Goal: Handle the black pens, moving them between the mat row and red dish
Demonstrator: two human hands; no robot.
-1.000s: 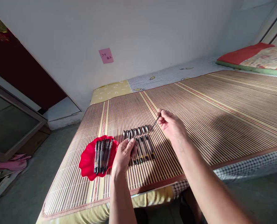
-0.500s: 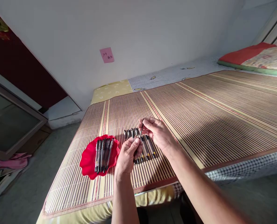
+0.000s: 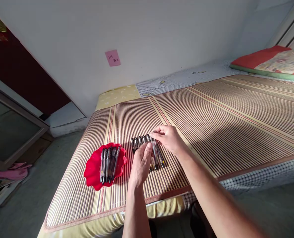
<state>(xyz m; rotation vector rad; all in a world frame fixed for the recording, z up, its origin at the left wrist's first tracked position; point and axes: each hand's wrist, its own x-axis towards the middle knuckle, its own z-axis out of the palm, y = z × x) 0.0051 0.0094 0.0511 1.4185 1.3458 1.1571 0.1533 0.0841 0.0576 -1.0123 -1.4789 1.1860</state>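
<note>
A row of several black pens (image 3: 139,141) lies side by side on a striped bamboo mat (image 3: 211,119). My left hand (image 3: 142,162) hovers over the near ends of the row, fingers curled around a pen barrel that is mostly hidden. My right hand (image 3: 168,138) sits just right of it, its fingertips pinched on the top of the same pen. A red scalloped plate (image 3: 92,168) to the left holds several more black pens (image 3: 108,161).
The mat covers a bed against a white wall with a pink note (image 3: 112,58). A red and patterned pillow (image 3: 273,60) lies at the far right. The bed edge (image 3: 161,206) runs near me; the floor and a glass door (image 3: 10,129) are on the left.
My right hand, which held a thin refill out to the right, moved left and met my left hand over the row. The refill no longer shows.
</note>
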